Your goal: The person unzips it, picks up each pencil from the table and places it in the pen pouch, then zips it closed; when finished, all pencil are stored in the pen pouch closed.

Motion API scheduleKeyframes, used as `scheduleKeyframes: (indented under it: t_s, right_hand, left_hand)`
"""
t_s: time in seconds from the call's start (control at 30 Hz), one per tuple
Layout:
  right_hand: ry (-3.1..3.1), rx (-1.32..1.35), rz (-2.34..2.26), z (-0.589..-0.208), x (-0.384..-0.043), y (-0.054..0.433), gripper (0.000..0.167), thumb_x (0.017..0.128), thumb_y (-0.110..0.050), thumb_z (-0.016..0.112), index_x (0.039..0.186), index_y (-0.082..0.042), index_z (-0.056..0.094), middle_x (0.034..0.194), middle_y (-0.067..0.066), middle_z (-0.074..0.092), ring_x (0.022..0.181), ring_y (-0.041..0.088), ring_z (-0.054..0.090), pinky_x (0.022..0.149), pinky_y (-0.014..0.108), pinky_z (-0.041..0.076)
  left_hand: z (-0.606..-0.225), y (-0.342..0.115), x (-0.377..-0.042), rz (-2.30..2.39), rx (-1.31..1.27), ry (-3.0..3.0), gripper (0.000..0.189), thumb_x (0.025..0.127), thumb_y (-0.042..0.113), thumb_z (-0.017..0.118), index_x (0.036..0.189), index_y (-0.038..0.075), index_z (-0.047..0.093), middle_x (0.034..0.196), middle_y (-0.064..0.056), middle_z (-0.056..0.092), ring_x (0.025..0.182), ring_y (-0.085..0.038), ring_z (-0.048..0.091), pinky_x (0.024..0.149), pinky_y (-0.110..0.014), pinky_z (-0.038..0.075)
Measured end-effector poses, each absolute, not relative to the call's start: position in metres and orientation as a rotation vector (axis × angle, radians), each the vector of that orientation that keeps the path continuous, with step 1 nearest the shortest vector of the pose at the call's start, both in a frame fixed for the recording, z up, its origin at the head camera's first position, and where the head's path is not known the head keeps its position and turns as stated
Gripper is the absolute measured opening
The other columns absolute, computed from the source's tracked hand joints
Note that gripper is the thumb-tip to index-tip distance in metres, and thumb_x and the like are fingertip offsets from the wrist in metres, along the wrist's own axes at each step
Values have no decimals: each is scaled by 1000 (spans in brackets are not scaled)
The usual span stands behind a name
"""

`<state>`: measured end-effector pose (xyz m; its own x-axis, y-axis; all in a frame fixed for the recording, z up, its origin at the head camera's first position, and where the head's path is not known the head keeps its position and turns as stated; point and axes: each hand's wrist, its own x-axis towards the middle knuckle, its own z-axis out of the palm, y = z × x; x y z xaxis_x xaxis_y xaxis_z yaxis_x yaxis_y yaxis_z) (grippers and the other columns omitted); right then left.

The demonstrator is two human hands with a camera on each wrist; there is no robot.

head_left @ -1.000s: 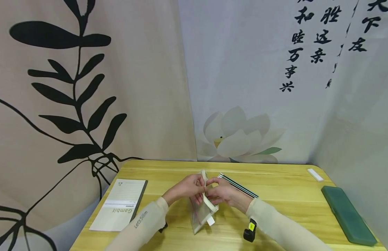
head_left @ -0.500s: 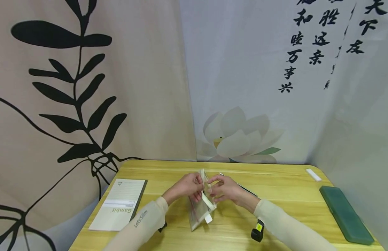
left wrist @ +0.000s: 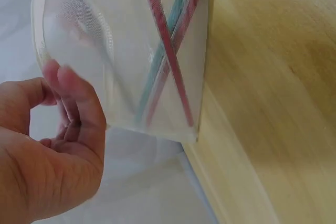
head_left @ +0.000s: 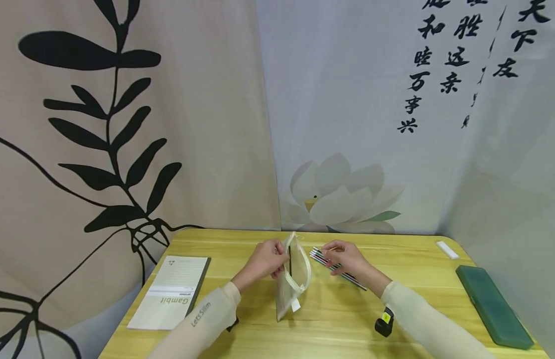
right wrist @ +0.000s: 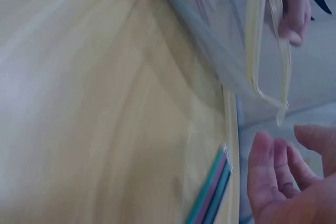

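I see the right hand [head_left: 345, 258], thumb and fingers apart, over the pencils [right wrist: 212, 190], nearer than the left hand [head_left: 266, 258], which pinches the pouch [head_left: 285, 297]; they slant along the table [head_left: 421, 284], far ends toward its mouth

Pouch [head_left: 287, 294] in all three views

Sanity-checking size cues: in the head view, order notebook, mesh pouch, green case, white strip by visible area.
1. Notebook
2. Green case
3. Mesh pouch, slightly covered by left hand
4. White strip
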<state>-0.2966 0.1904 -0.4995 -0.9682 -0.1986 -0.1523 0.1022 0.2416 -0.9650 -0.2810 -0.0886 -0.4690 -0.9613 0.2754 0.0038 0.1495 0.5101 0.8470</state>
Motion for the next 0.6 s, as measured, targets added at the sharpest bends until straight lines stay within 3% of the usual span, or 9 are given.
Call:
scheduleKeyframes:
  t_s: [0.2, 0.37, 0.5, 0.6]
  right_hand:
    - [2462, -72, -1699, -499, -306, 214, 28, 102, -23, 71, 121, -4, 68, 112, 14, 71, 102, 33, 65, 82, 50, 67]
    - [2578, -165, -1510, -503, -315, 237, 30, 100, -19, 73, 124, -2, 66, 107, 13, 71, 95, 32, 67, 73, 43, 63]
    - [2573, -260, -1395, -507, -321, 253, 33, 99, -10, 72, 128, 2, 64, 101, 14, 66, 78, 22, 59, 62, 35, 53]
    - [2519, -310, -1331, -511, -325, 263, 35, 99, -6, 72, 131, 3, 62, 101, 15, 65, 76, 17, 55, 60, 31, 50]
  left_hand:
    - [-466, -88, -279, 1494, 328, 2530, 8, 94, 7, 64, 90, 4, 57, 63, -7, 68, 47, -13, 64, 57, -47, 67]
    - [-467, -87, -279, 1517, 320, 2497, 7, 93, 3, 63, 91, 2, 57, 65, -10, 69, 47, -14, 64, 60, -50, 68]
    - [-467, -87, -280, 1520, 321, 2489, 6, 93, 2, 63, 91, 2, 57, 66, -11, 69, 47, -14, 64, 60, -50, 68]
    - [-467, -87, -281, 1524, 326, 2473, 6, 93, 2, 63, 92, 1, 57, 66, -11, 70, 48, -15, 64, 62, -52, 68]
